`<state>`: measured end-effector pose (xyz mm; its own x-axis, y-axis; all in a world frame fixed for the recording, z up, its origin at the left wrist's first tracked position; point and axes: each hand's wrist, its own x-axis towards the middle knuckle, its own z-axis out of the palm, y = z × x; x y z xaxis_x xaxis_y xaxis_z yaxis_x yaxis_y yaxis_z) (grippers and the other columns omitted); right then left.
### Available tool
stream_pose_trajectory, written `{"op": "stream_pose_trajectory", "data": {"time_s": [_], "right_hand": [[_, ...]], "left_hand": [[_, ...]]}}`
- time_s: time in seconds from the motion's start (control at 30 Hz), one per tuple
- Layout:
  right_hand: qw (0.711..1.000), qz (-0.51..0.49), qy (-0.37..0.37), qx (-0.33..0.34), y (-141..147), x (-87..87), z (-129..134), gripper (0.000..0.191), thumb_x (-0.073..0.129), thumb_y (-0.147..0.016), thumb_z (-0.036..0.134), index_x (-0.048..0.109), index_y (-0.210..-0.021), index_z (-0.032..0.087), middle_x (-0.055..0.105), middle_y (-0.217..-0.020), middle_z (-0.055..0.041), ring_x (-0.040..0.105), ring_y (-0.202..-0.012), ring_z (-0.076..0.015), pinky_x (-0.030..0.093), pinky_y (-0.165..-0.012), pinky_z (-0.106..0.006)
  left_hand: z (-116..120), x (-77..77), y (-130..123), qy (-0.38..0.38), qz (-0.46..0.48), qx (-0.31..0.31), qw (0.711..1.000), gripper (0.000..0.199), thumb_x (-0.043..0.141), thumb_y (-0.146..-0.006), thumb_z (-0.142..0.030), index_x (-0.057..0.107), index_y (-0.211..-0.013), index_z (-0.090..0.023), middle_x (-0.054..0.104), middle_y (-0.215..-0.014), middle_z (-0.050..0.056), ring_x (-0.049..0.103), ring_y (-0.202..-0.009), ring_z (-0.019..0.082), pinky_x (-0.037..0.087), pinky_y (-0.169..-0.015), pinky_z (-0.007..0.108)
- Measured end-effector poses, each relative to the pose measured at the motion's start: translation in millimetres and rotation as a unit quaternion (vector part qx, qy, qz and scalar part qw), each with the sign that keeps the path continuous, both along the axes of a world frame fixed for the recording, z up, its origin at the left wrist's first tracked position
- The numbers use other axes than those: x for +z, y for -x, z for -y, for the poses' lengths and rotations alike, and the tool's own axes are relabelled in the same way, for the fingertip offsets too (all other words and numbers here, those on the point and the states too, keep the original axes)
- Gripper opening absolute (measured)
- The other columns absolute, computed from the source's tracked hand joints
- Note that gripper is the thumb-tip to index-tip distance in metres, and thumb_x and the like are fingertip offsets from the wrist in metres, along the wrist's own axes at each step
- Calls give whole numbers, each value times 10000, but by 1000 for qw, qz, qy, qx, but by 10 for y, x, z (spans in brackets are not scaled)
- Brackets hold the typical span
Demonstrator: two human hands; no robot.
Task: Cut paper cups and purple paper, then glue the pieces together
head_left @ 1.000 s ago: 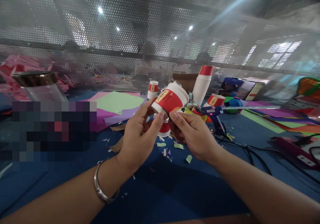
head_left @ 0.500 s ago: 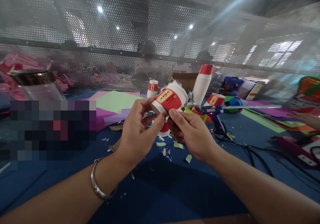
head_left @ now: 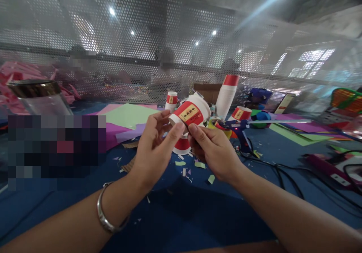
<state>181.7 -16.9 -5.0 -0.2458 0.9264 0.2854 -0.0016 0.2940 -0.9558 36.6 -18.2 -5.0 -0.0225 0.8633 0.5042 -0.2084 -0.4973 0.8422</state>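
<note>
A red and white paper cup (head_left: 190, 112) is held tilted above the table, its printed yellow label facing me. Round its base and left side are the thumb and fingers of my left hand (head_left: 157, 145). My right hand (head_left: 215, 147) is closed at the cup's lower right, thumb pressed on the curled fingers; what lies inside the fist is hidden. Below the held cup, another red and white cup (head_left: 181, 146) stands on the blue table, partly hidden. Paper scraps (head_left: 200, 165) lie around it.
A tall stack of cups (head_left: 225, 99) stands behind. A glue gun (head_left: 240, 129) with a lit red spot and a black cable is at the right, near a purple power strip (head_left: 329, 170). Coloured paper sheets (head_left: 127, 115) lie at the left, by a lidded jar (head_left: 42, 98).
The held cup has turned slightly, so its yellow label faces me more. Both hands stay at the cup. The whole view has shifted a little.
</note>
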Motion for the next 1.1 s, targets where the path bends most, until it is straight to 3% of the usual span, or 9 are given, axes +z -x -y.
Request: {"op": "stream_pose_trajectory", "data": {"time_s": [0.07,0.17,0.37,0.53,0.63,0.83,0.93,1.1], "right_hand": [[1000,6,3,1,-3,-3,-2,500,527,-899,599,501,-619,185,331,-497,68,258,-415,-51,179,-368,-209],[1000,2,6,6,-11,-12,-2,491,531,-903,589,491,-629,184,318,-506,74,238,-416,-44,169,-369,-203],[1000,-6,5,14,-20,-26,8,500,538,-892,600,480,-629,179,303,-494,84,218,-407,-37,162,-358,-188],[999,-22,16,18,-8,-23,-1,490,561,-878,594,494,-627,179,290,-482,92,208,-392,-37,157,-345,-189],[999,-42,24,23,1,-19,-11,466,576,-872,586,490,-647,187,304,-505,91,203,-392,-36,148,-343,-191],[999,-30,14,10,3,-20,-29,486,551,-884,597,450,-630,195,318,-499,83,219,-400,-43,158,-354,-200],[1000,-17,8,11,-12,-27,-26,487,543,-889,597,450,-631,194,313,-499,83,220,-405,-44,163,-357,-201],[1000,13,-27,-2,-39,-34,-13,490,518,-908,591,475,-631,188,319,-491,78,251,-411,-47,187,-363,-199]], "left_hand": [[-17,1,-2,42,10,3,999,311,680,-843,-378,540,-1052,-195,682,-1007,63,677,-914,195,587,-816,352],[-31,13,14,31,-25,7,999,279,688,-839,-378,545,-991,-193,676,-873,26,674,-811,165,578,-773,327],[-32,1,70,-72,-108,14,992,290,694,-836,-257,518,-1058,-197,659,-978,42,675,-869,169,568,-768,300],[-56,-79,111,-131,-176,44,975,374,709,-814,-191,527,-1138,-233,654,-1111,62,667,-1025,217,556,-890,359],[-59,-64,95,-102,-147,49,983,395,737,-794,-220,524,-1126,-223,662,-1087,62,680,-987,211,571,-846,342],[-72,22,65,11,-42,-7,999,300,674,-852,-340,543,-1065,-174,689,-955,60,677,-885,175,565,-813,322],[-66,35,71,9,-45,-16,999,259,684,-844,-330,552,-1006,-177,676,-884,33,668,-813,156,563,-794,319],[-25,13,69,-50,-85,8,995,258,690,-836,-258,544,-1034,-180,648,-903,26,668,-861,164,570,-812,320]]}}
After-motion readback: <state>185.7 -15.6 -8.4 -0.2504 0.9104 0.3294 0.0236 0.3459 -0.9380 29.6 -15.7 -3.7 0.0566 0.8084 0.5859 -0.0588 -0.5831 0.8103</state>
